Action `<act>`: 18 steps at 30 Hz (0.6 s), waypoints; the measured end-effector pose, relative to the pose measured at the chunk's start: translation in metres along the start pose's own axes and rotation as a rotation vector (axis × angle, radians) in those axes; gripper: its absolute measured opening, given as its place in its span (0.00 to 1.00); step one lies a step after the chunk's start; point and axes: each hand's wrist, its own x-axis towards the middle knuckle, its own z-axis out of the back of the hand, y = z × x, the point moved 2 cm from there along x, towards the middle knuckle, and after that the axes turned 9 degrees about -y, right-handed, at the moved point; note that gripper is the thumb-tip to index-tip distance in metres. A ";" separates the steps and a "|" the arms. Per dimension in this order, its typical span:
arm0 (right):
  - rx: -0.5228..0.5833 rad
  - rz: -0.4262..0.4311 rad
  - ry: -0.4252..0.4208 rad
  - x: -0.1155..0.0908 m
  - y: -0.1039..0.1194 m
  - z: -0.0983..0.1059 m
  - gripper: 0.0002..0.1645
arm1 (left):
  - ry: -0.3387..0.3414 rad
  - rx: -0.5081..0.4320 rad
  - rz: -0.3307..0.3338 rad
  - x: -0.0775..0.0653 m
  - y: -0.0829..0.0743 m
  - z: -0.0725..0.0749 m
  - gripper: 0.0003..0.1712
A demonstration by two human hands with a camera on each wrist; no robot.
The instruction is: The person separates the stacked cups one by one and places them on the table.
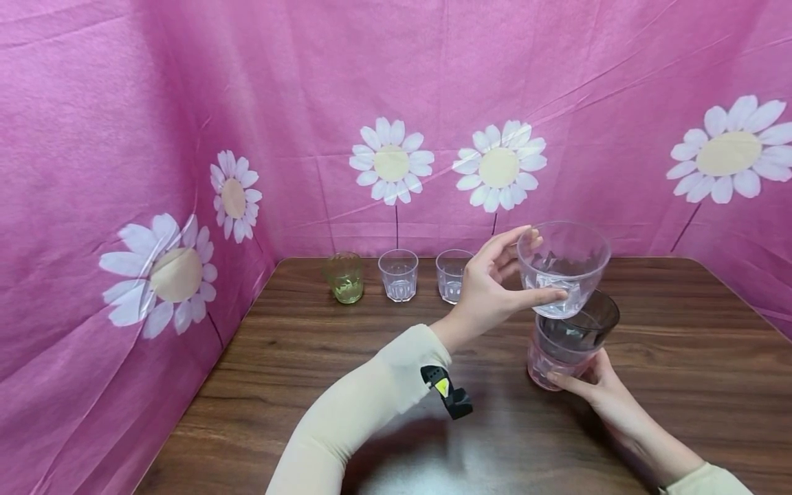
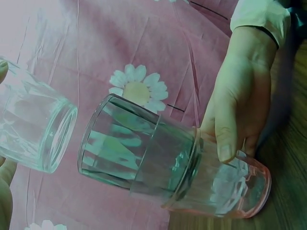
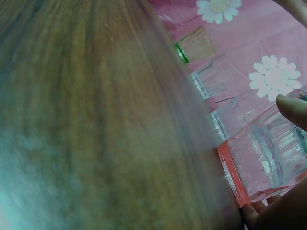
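My left hand pinches a clear glass between thumb and fingers, upright in the head view. Just below it stands a nested stack with a smoky grey glass on top. That one sits inside another clear glass, which is set into a pink glass at the bottom. Around the pink glass, low on the stack, my right hand holds with its thumb across the front. In the left wrist view a gap shows between the raised glass's base and the grey rim.
Along the back of the wooden table stand a green glass, a clear glass and a second clear glass partly behind my left hand. A pink cloth with daisies hangs close behind and at both sides.
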 end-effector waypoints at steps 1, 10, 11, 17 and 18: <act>-0.010 -0.001 0.001 0.000 0.000 0.000 0.42 | 0.001 0.000 0.002 -0.001 0.000 0.001 0.49; -0.045 -0.013 -0.004 0.000 0.001 0.001 0.41 | 0.000 -0.002 0.014 -0.011 0.001 0.015 0.49; -0.043 -0.015 -0.003 0.000 0.001 0.001 0.41 | 0.001 0.001 0.019 -0.012 0.001 0.017 0.49; -0.022 -0.021 -0.007 0.000 0.001 0.000 0.41 | -0.002 -0.013 0.013 -0.019 0.002 0.027 0.49; -0.021 -0.019 -0.008 0.000 0.001 0.000 0.41 | -0.003 -0.019 0.013 -0.019 0.002 0.028 0.50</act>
